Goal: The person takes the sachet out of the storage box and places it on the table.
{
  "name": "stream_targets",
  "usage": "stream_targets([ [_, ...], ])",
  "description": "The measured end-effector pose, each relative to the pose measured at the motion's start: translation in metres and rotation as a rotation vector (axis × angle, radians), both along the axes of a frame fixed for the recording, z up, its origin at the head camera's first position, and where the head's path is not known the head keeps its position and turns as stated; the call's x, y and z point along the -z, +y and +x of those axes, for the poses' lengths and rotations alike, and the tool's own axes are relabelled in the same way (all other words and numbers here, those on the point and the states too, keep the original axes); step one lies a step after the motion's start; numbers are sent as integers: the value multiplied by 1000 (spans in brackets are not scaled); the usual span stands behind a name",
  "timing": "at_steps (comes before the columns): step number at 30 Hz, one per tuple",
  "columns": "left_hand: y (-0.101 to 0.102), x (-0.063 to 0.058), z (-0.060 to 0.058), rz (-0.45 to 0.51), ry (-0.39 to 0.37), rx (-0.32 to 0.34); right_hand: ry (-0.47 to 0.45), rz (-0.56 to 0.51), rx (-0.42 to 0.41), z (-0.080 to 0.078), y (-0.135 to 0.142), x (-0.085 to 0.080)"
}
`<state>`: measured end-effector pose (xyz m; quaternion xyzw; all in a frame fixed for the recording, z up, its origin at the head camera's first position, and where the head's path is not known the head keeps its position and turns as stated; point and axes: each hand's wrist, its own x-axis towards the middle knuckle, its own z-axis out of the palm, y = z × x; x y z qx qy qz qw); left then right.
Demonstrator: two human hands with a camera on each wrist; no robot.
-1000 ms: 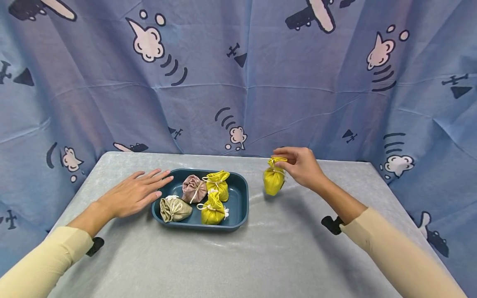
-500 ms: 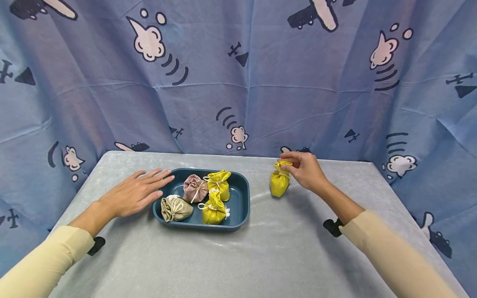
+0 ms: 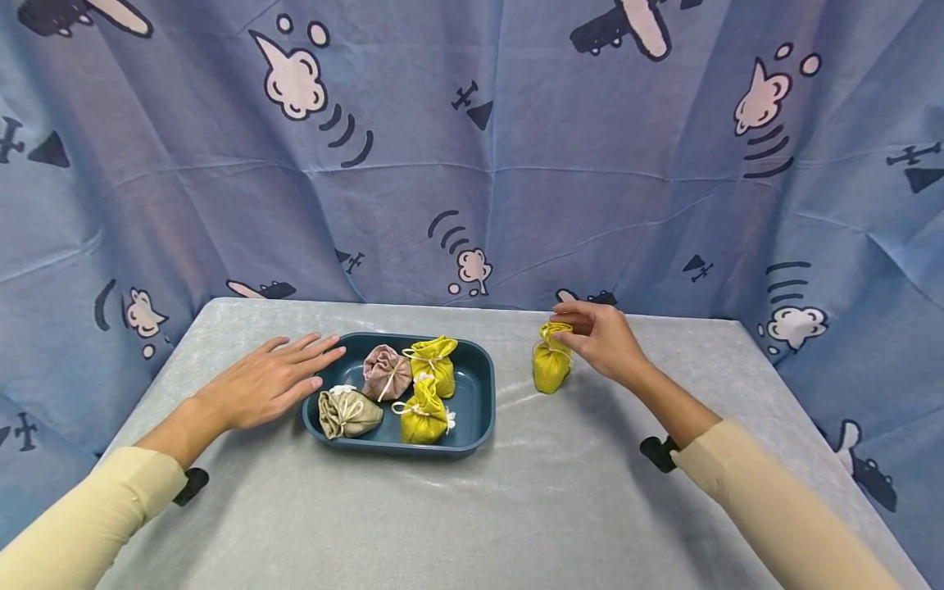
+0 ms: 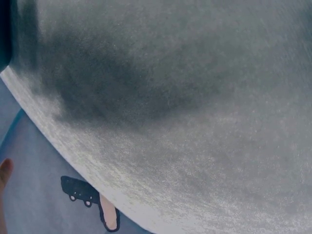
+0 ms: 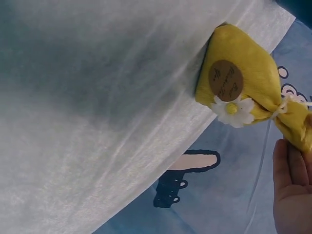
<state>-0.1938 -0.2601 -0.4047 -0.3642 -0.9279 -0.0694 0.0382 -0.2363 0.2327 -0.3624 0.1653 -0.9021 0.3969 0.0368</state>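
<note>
One yellow pouch [image 3: 550, 374], probably soft and light, is being pinched at its neck [image 5: 291, 121], likely the surest hold, by the right hand [image 3: 603, 339], body beneath; the left hand [image 3: 267, 383] is being held straight-fingered.

Left forearm [image 3: 173, 438] at 8 o'clock; left hand [image 3: 273, 383] palm down, fingers extended toward 2 o'clock. Right forearm [image 3: 682, 406] at 4 o'clock; right hand [image 3: 601, 338] directed toward 10 o'clock, thumb and fingers pinching.
</note>
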Motion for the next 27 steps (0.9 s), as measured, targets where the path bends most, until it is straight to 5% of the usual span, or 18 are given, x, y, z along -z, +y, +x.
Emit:
stream_targets([
  [27,0,-1,0,-18,-15,-7,-98,-134,-218,20,-52,-17],
])
